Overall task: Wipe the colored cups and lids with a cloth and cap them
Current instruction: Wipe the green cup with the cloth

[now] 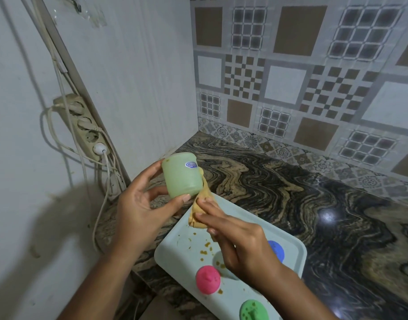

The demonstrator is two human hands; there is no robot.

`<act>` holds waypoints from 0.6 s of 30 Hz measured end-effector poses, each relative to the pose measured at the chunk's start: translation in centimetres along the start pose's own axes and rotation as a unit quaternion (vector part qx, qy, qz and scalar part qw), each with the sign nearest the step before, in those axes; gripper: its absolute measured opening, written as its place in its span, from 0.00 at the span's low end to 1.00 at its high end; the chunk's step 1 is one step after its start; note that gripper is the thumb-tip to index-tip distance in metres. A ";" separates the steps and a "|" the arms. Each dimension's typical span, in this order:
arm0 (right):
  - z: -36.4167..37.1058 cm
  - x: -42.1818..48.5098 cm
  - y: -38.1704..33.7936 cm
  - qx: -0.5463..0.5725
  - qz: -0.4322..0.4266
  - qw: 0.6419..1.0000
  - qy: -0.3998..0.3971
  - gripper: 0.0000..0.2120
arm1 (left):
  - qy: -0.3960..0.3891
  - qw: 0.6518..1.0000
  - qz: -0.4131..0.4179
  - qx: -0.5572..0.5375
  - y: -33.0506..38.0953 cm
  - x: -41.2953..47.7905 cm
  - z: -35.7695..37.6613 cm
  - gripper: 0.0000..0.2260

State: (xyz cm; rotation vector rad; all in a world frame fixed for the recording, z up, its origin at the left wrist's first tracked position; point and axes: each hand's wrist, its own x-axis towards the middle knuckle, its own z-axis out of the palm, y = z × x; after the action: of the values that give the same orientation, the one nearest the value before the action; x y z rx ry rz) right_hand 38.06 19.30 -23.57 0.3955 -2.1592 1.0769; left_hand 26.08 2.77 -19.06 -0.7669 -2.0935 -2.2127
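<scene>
Grips a pale, translucent green cup [181, 175] end to end in the left hand [138, 204], thumb curled against the lower end and fingers over the upper. Holds it tilted in the air above the far end of a light blue tray [175, 257]. Shows an oval blue-and-white sticker on the cup's side and a brownish smear near its upper edge. Pinches a tan cloth [199, 211] in the right hand [235, 236], fingers pressed together on its folds, with a strip of cloth lying against the cup's right side. Seen on the tray below, among brown crumbs and spots: a pink lid [208, 282], a blue lid [276, 250] partly hidden behind the right hand, and a green lid [254, 310] flecked with brown. Set on a dark, swirl-patterned countertop [291, 192] in a tiled corner, with a power strip [83, 125] on the left wall.
</scene>
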 end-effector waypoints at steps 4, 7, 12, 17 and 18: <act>-0.2 -0.5 0.7 0.030 0.074 0.996 0.042 0.14 | -0.034 0.999 0.013 -0.012 0.5 0.0 0.1 0.32; -1.1 0.6 0.9 0.073 0.138 0.982 0.108 0.15 | -0.030 0.999 0.004 -0.035 0.6 -0.2 0.2 0.34; -2.2 3.6 -0.3 0.104 0.133 0.976 0.138 0.16 | -0.032 0.999 0.003 -0.013 0.5 -0.6 0.4 0.37; -1.7 5.6 -0.8 0.087 0.103 0.980 0.144 0.16 | -0.052 0.999 0.004 -0.003 0.6 -0.7 0.8 0.36; -1.5 5.9 -0.9 0.077 0.094 0.983 0.138 0.16 | -0.056 0.998 0.006 0.001 0.5 -0.8 0.9 0.37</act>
State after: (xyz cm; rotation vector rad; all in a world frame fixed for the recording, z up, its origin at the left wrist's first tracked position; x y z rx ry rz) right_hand 34.95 20.15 -18.34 0.1033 -1.9004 1.3250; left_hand 27.22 3.29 -18.82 -0.9212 -2.1324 -2.2098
